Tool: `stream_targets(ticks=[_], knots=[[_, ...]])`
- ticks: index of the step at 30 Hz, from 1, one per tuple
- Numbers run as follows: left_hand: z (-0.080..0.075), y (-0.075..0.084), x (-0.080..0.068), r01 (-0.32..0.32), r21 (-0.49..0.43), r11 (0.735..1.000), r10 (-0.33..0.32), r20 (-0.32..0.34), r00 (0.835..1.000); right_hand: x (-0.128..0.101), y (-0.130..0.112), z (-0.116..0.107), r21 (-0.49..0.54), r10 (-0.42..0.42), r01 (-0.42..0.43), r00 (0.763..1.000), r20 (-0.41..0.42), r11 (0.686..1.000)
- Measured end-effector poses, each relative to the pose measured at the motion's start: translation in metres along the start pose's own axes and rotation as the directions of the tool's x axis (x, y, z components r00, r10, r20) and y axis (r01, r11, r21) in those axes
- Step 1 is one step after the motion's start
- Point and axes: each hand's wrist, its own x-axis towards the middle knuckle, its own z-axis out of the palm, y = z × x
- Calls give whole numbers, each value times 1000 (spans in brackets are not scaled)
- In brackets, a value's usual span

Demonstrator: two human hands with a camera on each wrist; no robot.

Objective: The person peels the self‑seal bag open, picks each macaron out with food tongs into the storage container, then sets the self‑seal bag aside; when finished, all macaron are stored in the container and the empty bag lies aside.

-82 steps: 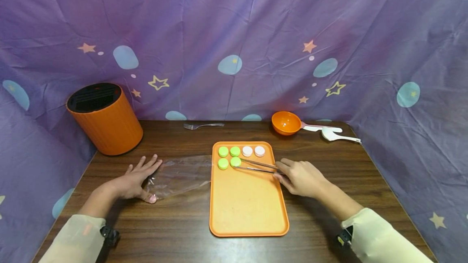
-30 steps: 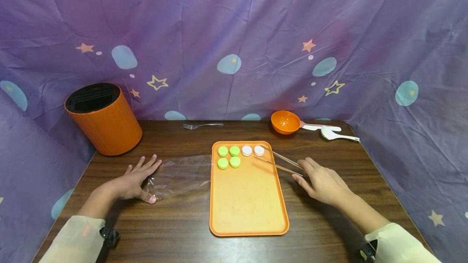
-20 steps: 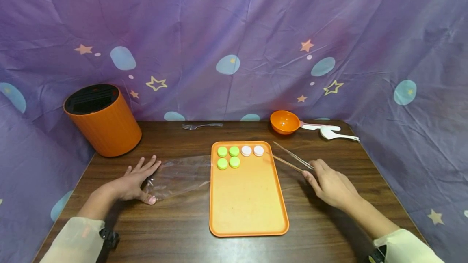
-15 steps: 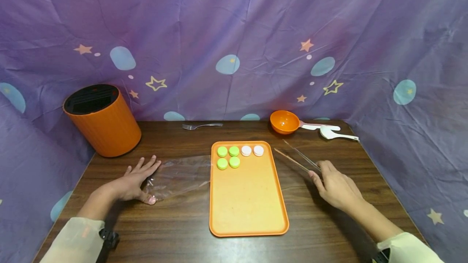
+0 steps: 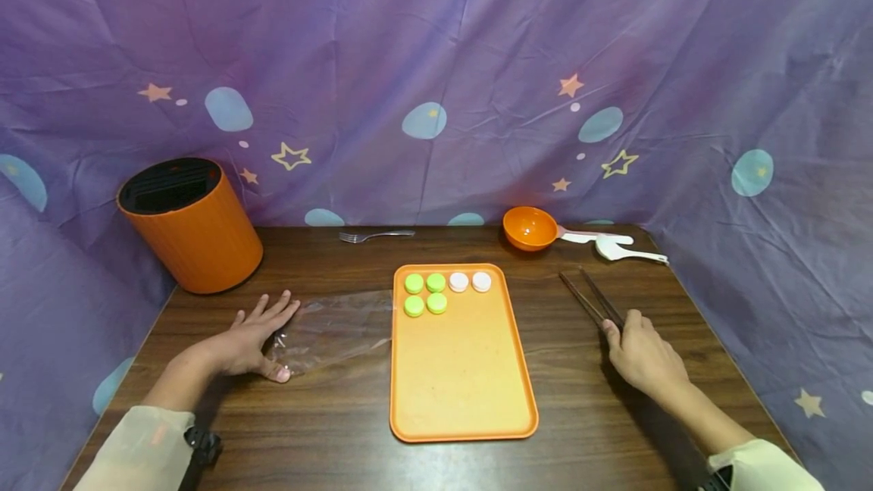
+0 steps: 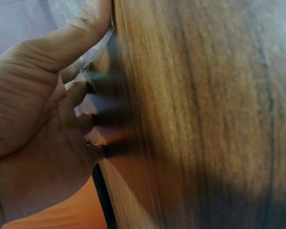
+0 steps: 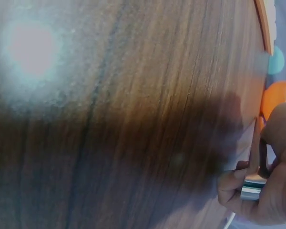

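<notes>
An orange tray point(image 5: 464, 370) lies in the middle of the wooden table. Several green caps point(image 5: 425, 294) and two white caps point(image 5: 470, 282) sit in rows at its far end. My right hand point(image 5: 637, 354) is on the table to the right of the tray and grips the near end of metal tongs point(image 5: 589, 298), which point away from me and lie low over the wood. In the right wrist view my right hand's fingers point(image 7: 276, 191) curl round the tongs point(image 7: 252, 171). My left hand point(image 5: 255, 332) rests flat on the edge of a clear plastic bag point(image 5: 334, 324) left of the tray.
An orange cylindrical bin point(image 5: 191, 222) stands at the back left. A fork point(image 5: 378, 235) lies at the back edge. An orange ladle bowl point(image 5: 532, 228) and a white spoon point(image 5: 624, 251) lie at the back right. Purple cloth walls the table on three sides.
My right hand has carried the tongs off the caps and the tray, rightward, and lowered them to the table beside the tray. The left hand and the caps have stayed put.
</notes>
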Motion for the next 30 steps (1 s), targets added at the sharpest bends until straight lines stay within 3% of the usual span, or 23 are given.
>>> stream_targets(ticks=[10, 15, 22, 30], knots=[[2, -7, 2, 4, 4, 1000, -4, -10, 1000, 4, -11, 0, -33, -41, 41, 999, -16, 999], [2, -5, 0, -36, -13, 999, 36, -13, 999, 6, -16, -3, -68, -66, 64, 997, -34, 996], [4, -16, 3, -60, -37, 998, 59, -19, 998, 5, -19, -5, -100, -27, 29, 999, 17, 995], [6, -24, 6, -51, 3, 999, 51, -42, 998, 4, -19, -2, -91, -55, 55, 998, -3, 994]])
